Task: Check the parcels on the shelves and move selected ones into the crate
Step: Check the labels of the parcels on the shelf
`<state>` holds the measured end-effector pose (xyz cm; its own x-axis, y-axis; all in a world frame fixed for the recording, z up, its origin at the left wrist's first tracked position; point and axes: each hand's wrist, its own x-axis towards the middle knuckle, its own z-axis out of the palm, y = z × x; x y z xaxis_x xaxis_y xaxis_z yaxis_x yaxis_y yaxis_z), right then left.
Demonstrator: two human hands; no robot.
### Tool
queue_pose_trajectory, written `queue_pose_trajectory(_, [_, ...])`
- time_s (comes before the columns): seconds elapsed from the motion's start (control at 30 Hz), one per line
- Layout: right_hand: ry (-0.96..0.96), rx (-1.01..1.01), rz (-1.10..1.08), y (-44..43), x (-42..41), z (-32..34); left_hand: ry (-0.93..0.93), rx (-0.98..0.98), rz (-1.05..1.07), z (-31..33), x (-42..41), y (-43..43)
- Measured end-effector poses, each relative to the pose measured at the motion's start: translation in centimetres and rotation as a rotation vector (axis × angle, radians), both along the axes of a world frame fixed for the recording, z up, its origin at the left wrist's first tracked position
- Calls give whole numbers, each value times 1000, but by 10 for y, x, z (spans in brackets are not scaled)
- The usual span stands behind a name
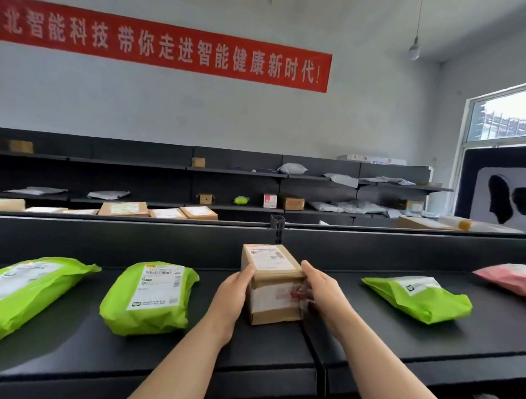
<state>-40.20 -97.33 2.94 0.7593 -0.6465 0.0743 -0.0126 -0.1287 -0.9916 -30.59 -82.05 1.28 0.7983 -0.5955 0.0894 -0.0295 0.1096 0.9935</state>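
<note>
A parcel depot: long black metal shelves (pixel 161 354) carry labelled lime-green plastic mailer bags (pixel 151 297) and brown cardboard boxes (pixel 124 208).

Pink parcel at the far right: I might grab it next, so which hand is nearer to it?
Right. The right hand grips the box's right side, on the pink parcel's side; the left hand grips the box's left side, farther off.
</note>
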Motion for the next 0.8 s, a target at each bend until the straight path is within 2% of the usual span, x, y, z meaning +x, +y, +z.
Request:
queue_pose_trajectory(0.1, [-51, 77, 74, -6, 8, -10, -30, -71, 31, 0, -7, -5])
queue_pose_trajectory(0.2, [-208, 100, 135, -7, 8, -17, -81, -120, 65, -3, -9, -5])
queue_pose_trajectory(0.37, [-358, 187, 281, -12, 1, -24, -145, -182, 113, -9, -9, -3])
queue_pose_trajectory(0.8, [-411, 163, 359, -16, 4, -31, -307, -166, 130, -12, -13, 1])
